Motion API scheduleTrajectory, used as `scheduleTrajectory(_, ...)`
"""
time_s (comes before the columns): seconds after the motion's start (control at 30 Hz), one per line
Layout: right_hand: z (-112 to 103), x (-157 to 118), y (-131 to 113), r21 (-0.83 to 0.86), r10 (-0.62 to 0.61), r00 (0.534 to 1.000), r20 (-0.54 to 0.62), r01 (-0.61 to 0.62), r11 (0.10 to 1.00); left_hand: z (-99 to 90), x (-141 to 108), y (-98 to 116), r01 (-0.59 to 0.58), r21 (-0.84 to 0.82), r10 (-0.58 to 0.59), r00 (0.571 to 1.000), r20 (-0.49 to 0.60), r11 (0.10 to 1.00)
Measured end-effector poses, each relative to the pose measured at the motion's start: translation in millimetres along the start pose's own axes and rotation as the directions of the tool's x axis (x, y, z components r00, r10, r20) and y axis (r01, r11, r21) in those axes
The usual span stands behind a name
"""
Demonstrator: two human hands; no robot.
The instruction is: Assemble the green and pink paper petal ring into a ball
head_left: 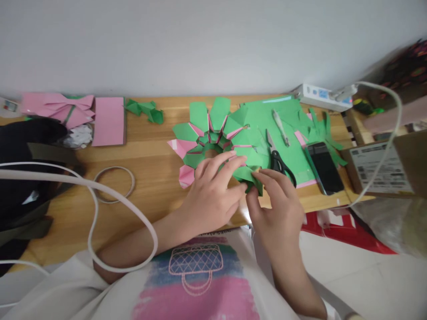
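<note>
– Your left hand (211, 189) lies over the paper ring (235, 129) at six o'clock, fingers half curled; can you say whether it grips?
– I can't tell. Your right hand (277, 200) pinches a green flap (259, 186) at the ring's four o'clock.
– And your ring's place?
– On the tabletop (156, 169) before you, scissors (275, 158) at its three o'clock.

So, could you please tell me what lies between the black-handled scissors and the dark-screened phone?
The head view shows part of a flat green sheet there.
</note>
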State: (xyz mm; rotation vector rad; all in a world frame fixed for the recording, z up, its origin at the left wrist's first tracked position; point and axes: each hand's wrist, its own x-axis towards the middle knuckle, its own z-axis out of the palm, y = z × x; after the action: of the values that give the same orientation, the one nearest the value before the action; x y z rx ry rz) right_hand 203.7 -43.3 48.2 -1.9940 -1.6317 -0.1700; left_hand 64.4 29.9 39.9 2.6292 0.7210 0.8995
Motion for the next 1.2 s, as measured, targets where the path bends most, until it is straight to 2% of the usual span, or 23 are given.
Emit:
scheduleTrajectory(0.3,10.0,-2.1,1.7,0.161,0.074,0.996,0.042,-0.08,0.984,-3.7,0.8,-2.0,0.023,-0.005,-0.023,1.0,0.02,1.0)
scheduleTrajectory(0.5,12.4,-2.6,1.9,0.177,0.07,0.998,0.003,-0.069,0.982,-23.5,-5.1,-18.1,0.042,-0.005,-0.042,0.999,-0.011,0.999)
scheduleTrajectory(0.6,13.6,-3.9,3.1,0.175,0.067,0.998,-0.013,-0.064,0.982,-33.0,-10.0,-32.6,0.012,0.04,-0.016,0.994,0.109,0.999)
scheduleTrajectory(0.67,14.5,-4.8,3.4,0.17,0.067,0.997,-0.023,-0.063,0.983,-34.1,-11.8,-40.0,-0.031,0.06,0.018,0.979,0.205,0.998)
scheduleTrajectory(0.73,15.7,-5.4,3.3,0.167,0.071,0.997,-0.033,-0.064,0.984,-31.7,-11.9,-44.3,-0.06,0.07,0.041,0.968,0.248,0.996)
scheduleTrajectory(0.93,19.1,-6.8,2.8,0.179,0.057,0.997,-0.058,-0.045,0.983,-24.0,-8.5,-47.3,-0.108,0.056,0.099,0.985,0.141,0.993)
scheduleTrajectory(1.2,22.4,-6.0,0.3,0.138,0.038,0.994,-0.106,-0.023,0.99,-21.6,-5.5,-51.1,-0.135,0.029,0.132,0.987,0.09,0.99)
